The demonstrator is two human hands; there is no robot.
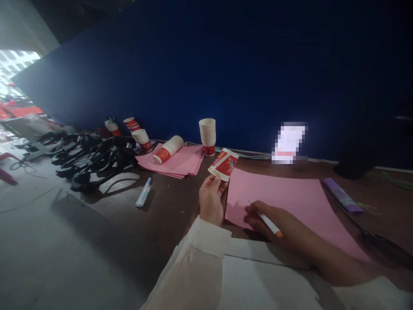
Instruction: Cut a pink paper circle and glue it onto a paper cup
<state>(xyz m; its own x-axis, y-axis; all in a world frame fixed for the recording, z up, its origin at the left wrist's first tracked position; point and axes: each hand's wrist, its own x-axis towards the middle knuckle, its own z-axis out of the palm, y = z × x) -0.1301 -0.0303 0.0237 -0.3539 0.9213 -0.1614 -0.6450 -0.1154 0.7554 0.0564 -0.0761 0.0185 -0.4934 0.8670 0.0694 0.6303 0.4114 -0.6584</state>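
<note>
At a brown table, before a dark blue partition: clamping a tilted paper cup in the fingers of the left hand, beside pink paper; pinching a white pen in the right hand. Seemingly at a holding-ready step; next, needing steady pen, uncrushed cup.

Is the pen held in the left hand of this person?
No, the right hand holds the pen, while the left hand holds a cup.

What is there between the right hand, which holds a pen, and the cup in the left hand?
In the head view, part of the pink sheet lies between the right hand and the cup.
</note>
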